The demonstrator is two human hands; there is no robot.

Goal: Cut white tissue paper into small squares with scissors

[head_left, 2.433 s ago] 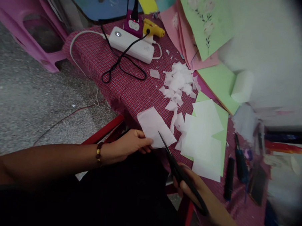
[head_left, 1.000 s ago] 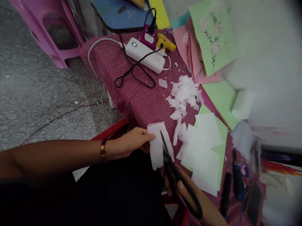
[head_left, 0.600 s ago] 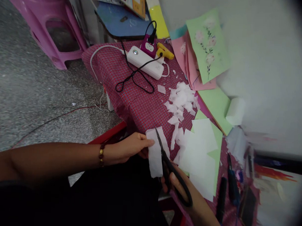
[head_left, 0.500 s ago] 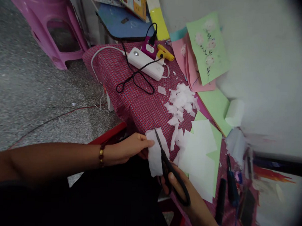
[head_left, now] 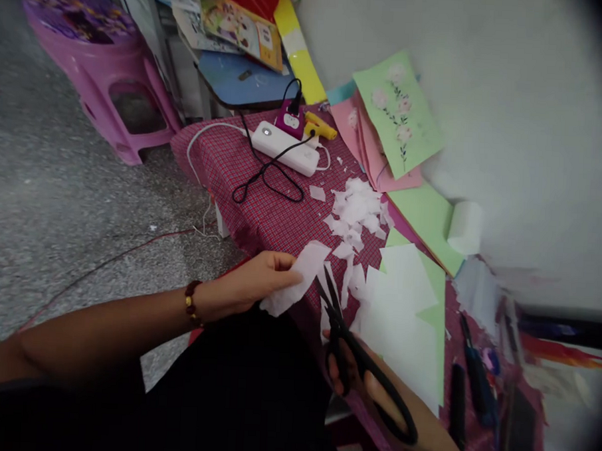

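My left hand (head_left: 259, 280) pinches a piece of thin white paper (head_left: 301, 279) between thumb and fingers, above the table's near edge. Black scissors (head_left: 340, 327) are gripped in my right hand (head_left: 398, 383), with fingers through the handles. Their blades stand apart, pointing up beside the paper but not on it. A narrow white strip (head_left: 325, 313) shows behind the blades; whether my right fingers touch it I cannot tell. Beyond my hands, a heap of cut white paper pieces (head_left: 356, 208) lies on the checked red cloth (head_left: 276, 221).
White sheets (head_left: 402, 303) over green card lie at right. Behind are a white power strip (head_left: 284, 148), a yellow glue gun (head_left: 321, 125) and a green flower card (head_left: 400, 113) against the wall. A paper roll (head_left: 465, 227) stands right; a pink stool (head_left: 108, 77) is at far left.
The scissors have come off the paper and moved down and right, blades wider apart. My left hand has drawn the paper left and tilted it; a narrow strip is now separate from it.
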